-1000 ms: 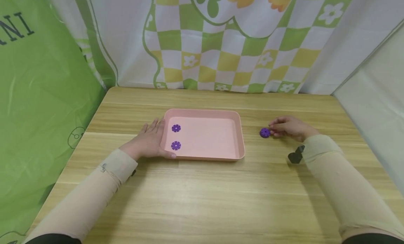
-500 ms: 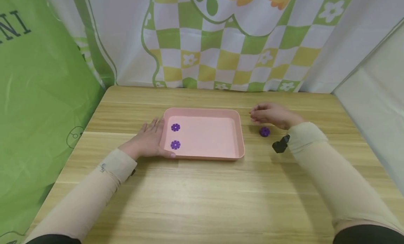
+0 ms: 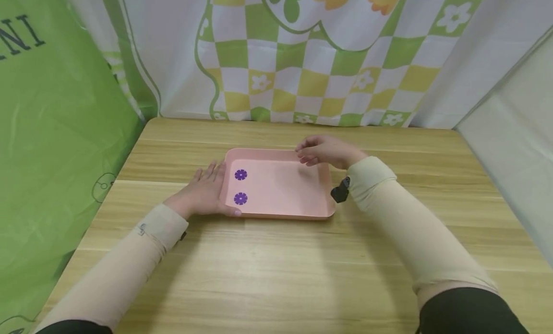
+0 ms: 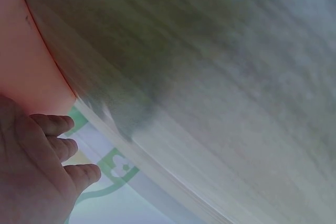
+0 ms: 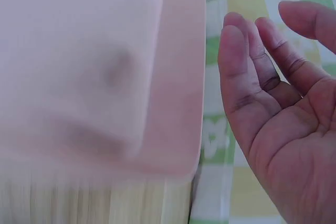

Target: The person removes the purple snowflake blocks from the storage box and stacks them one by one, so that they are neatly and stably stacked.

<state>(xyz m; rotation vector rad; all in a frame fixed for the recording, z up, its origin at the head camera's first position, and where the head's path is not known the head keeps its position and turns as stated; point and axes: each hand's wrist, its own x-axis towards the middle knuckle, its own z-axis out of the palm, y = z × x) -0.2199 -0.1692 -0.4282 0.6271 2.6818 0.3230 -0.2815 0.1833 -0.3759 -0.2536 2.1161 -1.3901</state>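
Observation:
My left hand point(image 3: 200, 195) lies along the left side of a shallow pink tray point(image 3: 281, 215), its fingers straight and its thumb at the front rim. Near the tray's left wall, inside it, are two flat purple notched discs point(image 3: 240, 174), one behind the other. Over the tray's back right part hovers my right hand point(image 3: 328, 150), fingers loosely bent. The right wrist view shows that same right hand point(image 5: 286, 114) with thumb and fingers apart and no object visible between them. The purple disc seen earlier right of the tray is out of sight; my right sleeve covers that spot.
The tray rests on a wood-grain table point(image 3: 276, 276). Behind it hangs a checked green and yellow curtain point(image 3: 311, 79), with a green cloth point(image 3: 56, 156) on the left and a white one on the right. A small black camera point(image 3: 340, 191) sits at my right wrist.
My right hand has left the purple disc on the table's right and travelled left to above the tray. My left hand, the tray and its two discs have stayed put.

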